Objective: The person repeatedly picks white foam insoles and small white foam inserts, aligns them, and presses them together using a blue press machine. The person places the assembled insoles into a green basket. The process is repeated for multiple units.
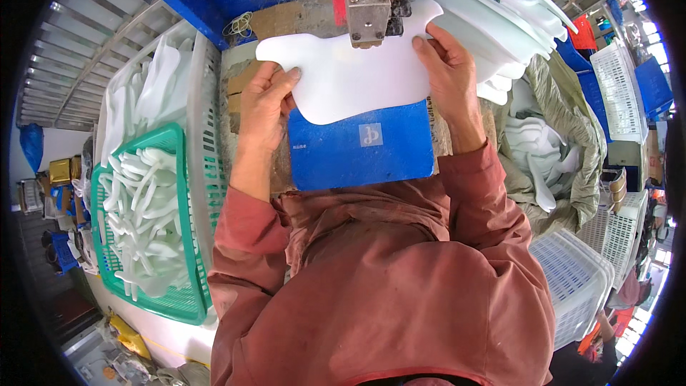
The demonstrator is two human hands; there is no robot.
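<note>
A white, flat, smooth-edged sheet with curved lobes [357,86] lies level between my hands, under the metal head of a machine [368,11]. My left hand [266,104] pinches its left edge, thumb on top and fingers curled below. At the upper right edge, my right hand [450,64] grips the sheet the same way. The machine head covers part of the sheet's far edge, and I cannot tell whether it touches the sheet. A blue flat box or board [361,154] is partly covered by the sheet's near edge.
At left, a green basket [191,243] of narrow white pieces stands beside a white crate [207,93] of larger ones. A pile of white sheets [486,18] rises at the far right, above an olive sack [572,100] of white pieces. White crates [572,271] stand at lower right.
</note>
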